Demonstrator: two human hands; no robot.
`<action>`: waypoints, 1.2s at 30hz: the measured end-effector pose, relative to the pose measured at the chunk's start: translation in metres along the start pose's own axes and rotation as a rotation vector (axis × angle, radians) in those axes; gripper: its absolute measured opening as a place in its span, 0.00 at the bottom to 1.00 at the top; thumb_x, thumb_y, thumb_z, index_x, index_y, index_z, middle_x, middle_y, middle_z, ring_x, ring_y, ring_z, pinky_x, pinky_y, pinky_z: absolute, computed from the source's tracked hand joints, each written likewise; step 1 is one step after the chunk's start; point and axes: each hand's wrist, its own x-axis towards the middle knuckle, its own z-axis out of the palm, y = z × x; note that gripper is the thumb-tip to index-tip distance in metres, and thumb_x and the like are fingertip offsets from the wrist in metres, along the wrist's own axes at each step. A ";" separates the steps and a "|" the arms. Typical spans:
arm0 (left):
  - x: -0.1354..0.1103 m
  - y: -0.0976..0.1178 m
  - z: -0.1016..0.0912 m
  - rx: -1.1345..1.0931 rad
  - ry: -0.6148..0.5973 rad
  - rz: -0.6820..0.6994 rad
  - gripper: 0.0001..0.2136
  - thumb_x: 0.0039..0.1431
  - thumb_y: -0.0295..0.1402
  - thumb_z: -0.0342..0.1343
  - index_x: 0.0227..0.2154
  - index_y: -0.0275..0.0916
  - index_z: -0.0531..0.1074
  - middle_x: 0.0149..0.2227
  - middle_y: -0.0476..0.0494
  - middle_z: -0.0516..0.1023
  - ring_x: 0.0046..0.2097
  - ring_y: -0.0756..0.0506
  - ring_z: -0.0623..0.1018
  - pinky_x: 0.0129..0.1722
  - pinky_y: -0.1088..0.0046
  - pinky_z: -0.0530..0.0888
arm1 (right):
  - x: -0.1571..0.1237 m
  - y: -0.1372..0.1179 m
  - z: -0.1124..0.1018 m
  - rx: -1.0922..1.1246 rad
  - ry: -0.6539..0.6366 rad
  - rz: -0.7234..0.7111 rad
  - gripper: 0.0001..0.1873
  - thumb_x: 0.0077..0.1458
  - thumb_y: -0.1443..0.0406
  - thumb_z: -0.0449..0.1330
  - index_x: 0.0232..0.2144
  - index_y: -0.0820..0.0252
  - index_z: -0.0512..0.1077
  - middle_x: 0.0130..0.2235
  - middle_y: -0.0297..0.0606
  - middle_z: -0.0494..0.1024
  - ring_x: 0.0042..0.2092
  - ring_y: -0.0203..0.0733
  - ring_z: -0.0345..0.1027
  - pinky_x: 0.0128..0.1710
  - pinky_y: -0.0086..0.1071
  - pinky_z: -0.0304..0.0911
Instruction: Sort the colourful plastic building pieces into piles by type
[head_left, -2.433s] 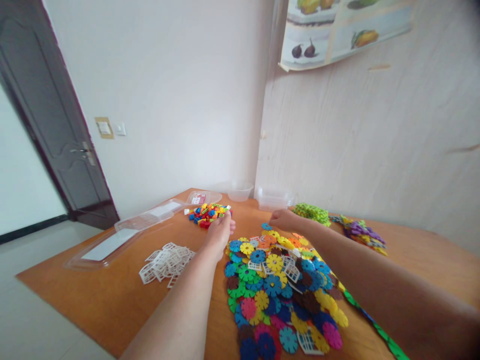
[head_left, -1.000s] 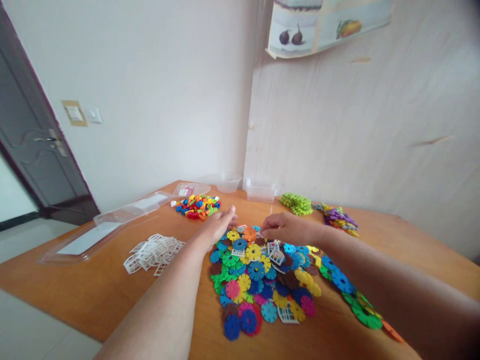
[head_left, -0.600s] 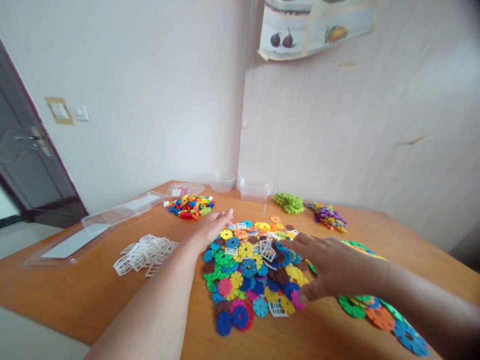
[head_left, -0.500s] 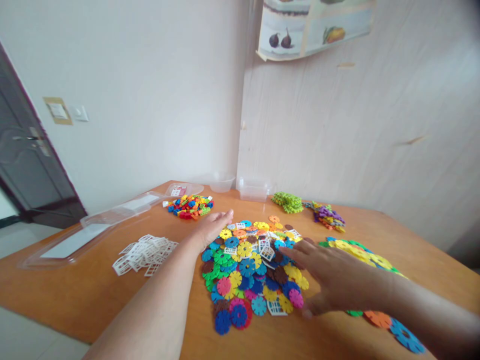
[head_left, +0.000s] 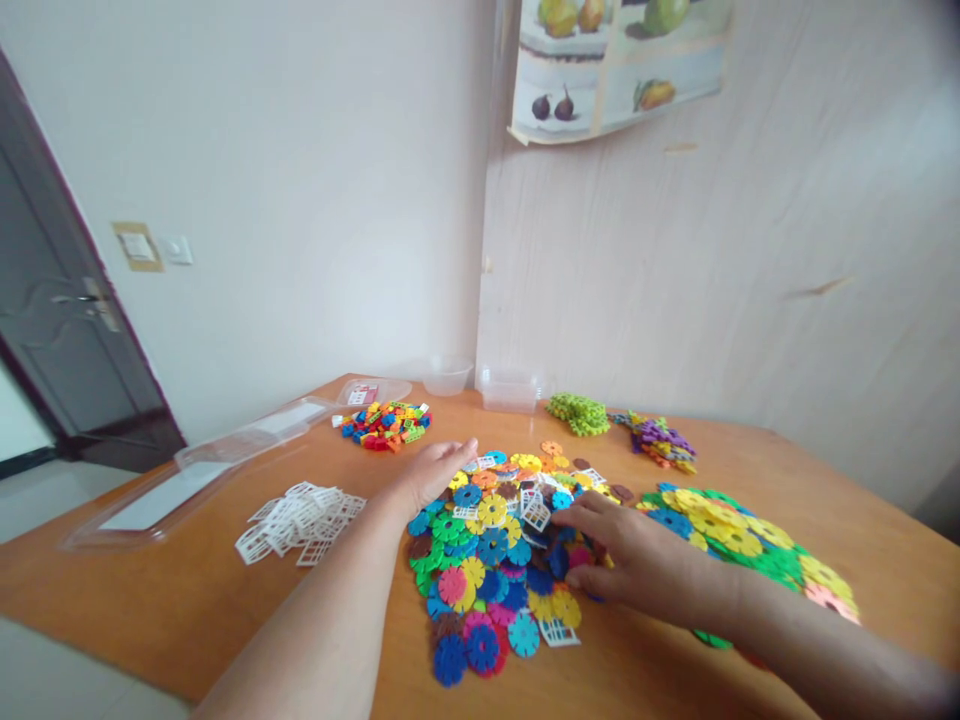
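Note:
In the head view, a heap of colourful notched plastic discs (head_left: 493,545) lies in the middle of the table. Several white lattice window pieces (head_left: 535,512) are mixed into it. My left hand (head_left: 442,472) rests at the heap's far left edge, fingers stretched out and nothing in them. Over the heap's right side is my right hand (head_left: 622,545), its thumb and fingers apart with discs between them. Whether its hidden fingertips touch discs I cannot tell. A separate group of sorted yellow, green and blue discs (head_left: 739,525) spreads to the right, partly behind my right forearm.
White window pieces (head_left: 307,520) form a pile at the left. Farther back lie small building blocks (head_left: 384,425), green pieces (head_left: 577,413) and purple pieces (head_left: 664,440). Clear tubs (head_left: 511,388) stand by the wall. Clear lids (head_left: 165,495) line the left edge.
My right hand has moved left onto the heap, and its fingers are more curved. My left hand has stayed at the heap's far left edge. The view has tilted slightly upward.

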 end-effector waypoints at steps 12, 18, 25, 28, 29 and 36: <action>-0.001 0.003 -0.001 0.016 0.000 0.004 0.27 0.55 0.59 0.51 0.33 0.40 0.81 0.39 0.43 0.83 0.47 0.38 0.79 0.49 0.66 0.71 | 0.036 -0.006 0.010 0.135 0.222 -0.059 0.14 0.52 0.69 0.58 0.42 0.55 0.76 0.39 0.36 0.77 0.41 0.40 0.70 0.42 0.31 0.63; 0.001 0.001 -0.002 0.018 -0.031 0.002 0.28 0.56 0.59 0.50 0.35 0.38 0.81 0.40 0.44 0.83 0.47 0.38 0.78 0.49 0.67 0.70 | 0.062 -0.014 0.008 0.128 0.270 -0.051 0.12 0.53 0.68 0.59 0.40 0.55 0.77 0.37 0.36 0.78 0.38 0.40 0.70 0.38 0.30 0.61; 0.000 0.000 -0.001 -0.027 -0.064 0.021 0.27 0.56 0.58 0.52 0.36 0.38 0.80 0.39 0.44 0.83 0.45 0.39 0.78 0.45 0.68 0.71 | 0.085 -0.024 0.006 0.187 0.269 0.031 0.16 0.52 0.64 0.62 0.45 0.58 0.75 0.30 0.32 0.75 0.31 0.37 0.66 0.30 0.29 0.56; -0.002 0.004 -0.002 -0.039 -0.090 0.023 0.26 0.56 0.57 0.53 0.35 0.38 0.80 0.37 0.45 0.82 0.42 0.41 0.78 0.43 0.70 0.70 | 0.094 -0.023 0.007 0.244 0.264 0.086 0.17 0.50 0.65 0.62 0.44 0.61 0.74 0.28 0.31 0.73 0.29 0.36 0.65 0.29 0.28 0.55; -0.003 0.006 -0.002 -0.034 -0.096 0.023 0.25 0.56 0.57 0.54 0.35 0.37 0.80 0.35 0.46 0.82 0.41 0.42 0.77 0.42 0.70 0.70 | 0.097 -0.022 0.008 0.261 0.266 0.097 0.16 0.49 0.65 0.63 0.43 0.61 0.74 0.28 0.31 0.73 0.30 0.36 0.65 0.29 0.28 0.55; -0.004 0.006 -0.002 -0.026 -0.133 0.022 0.22 0.53 0.54 0.59 0.32 0.36 0.78 0.30 0.48 0.78 0.34 0.45 0.74 0.35 0.73 0.68 | 0.111 -0.014 0.010 0.318 0.291 0.109 0.09 0.47 0.66 0.64 0.35 0.59 0.74 0.27 0.30 0.73 0.30 0.36 0.64 0.28 0.28 0.54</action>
